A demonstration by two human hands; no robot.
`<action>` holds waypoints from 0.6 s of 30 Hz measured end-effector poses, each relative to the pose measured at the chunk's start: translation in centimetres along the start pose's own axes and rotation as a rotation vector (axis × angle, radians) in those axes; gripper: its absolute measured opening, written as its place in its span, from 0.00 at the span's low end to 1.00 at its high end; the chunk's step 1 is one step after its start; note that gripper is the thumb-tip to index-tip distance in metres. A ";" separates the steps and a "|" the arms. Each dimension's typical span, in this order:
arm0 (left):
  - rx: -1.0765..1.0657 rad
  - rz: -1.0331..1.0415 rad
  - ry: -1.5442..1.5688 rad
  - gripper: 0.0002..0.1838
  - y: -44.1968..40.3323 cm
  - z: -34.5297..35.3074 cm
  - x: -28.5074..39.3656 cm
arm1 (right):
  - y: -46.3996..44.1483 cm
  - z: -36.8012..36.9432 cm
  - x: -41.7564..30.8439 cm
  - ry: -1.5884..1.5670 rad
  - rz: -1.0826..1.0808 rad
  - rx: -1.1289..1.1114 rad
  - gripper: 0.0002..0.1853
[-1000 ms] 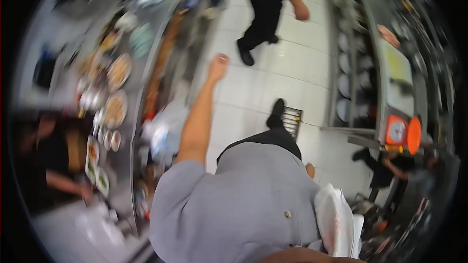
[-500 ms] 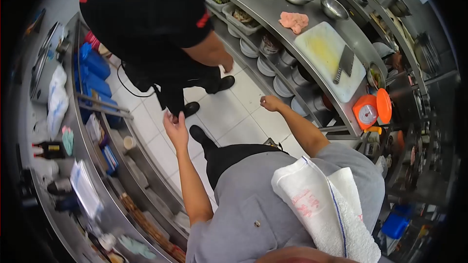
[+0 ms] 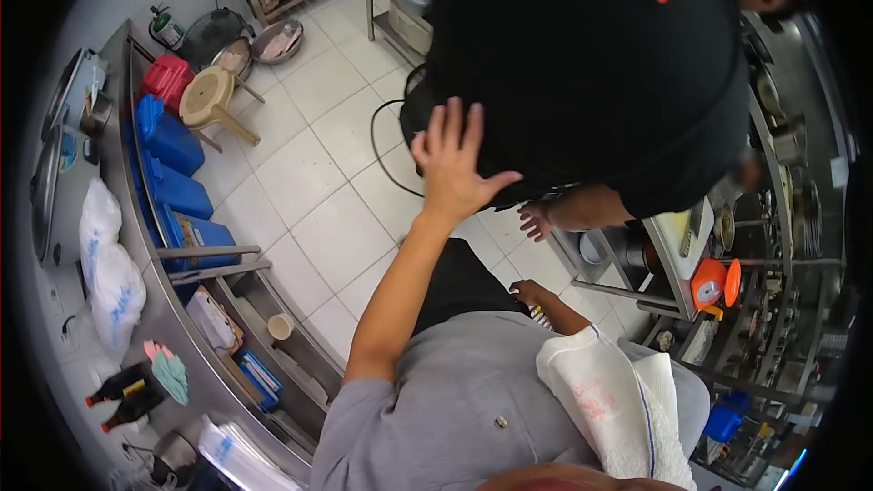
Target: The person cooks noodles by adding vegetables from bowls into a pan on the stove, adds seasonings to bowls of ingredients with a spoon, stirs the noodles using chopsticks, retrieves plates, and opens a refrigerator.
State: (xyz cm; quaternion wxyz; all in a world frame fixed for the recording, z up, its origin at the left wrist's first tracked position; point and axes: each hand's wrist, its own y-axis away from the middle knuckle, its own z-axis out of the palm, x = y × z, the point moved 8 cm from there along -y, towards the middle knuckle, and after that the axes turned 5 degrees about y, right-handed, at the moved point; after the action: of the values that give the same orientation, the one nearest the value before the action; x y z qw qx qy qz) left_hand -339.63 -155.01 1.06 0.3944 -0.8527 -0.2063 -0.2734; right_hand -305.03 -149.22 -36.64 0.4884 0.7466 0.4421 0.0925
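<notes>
My left hand (image 3: 452, 168) is raised in front of me, open, with its fingers spread and nothing in it. Its fingertips overlap the lower back of a co-worker's black shirt (image 3: 582, 82); whether they touch I cannot tell. Low by my right hip, my right hand (image 3: 526, 292) is small in view, with its fingers curled in and no object seen in them. A small striped item (image 3: 540, 316) shows just below it at my waist. The co-worker's own hand (image 3: 536, 220) hangs with fingers apart, ahead of my right hand.
A steel counter (image 3: 150, 245) runs along the left, with blue containers (image 3: 182, 177) beneath it. A beige stool (image 3: 207, 95) stands on the tiled floor (image 3: 318, 236). At right are a cutting board (image 3: 671, 235) and an orange scale (image 3: 707, 284). A white towel (image 3: 605, 391) hangs over my shoulder.
My view has turned left. The co-worker is now closer and further right in view. My left hand has risen and spread toward the co-worker's back; my right hand has dropped back near my hip.
</notes>
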 end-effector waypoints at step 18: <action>-0.094 0.103 0.843 0.19 -19.3 -1.8 -22.3 | -31.4 -22.1 -21.3 -0.897 0.149 0.277 0.15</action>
State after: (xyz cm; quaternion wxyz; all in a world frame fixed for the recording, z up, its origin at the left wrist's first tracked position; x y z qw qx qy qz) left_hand -368.20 -147.81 -1.12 0.4180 -0.6927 0.0283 -0.5870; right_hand -348.14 -146.72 -44.69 0.5188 0.8008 0.1409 -0.2640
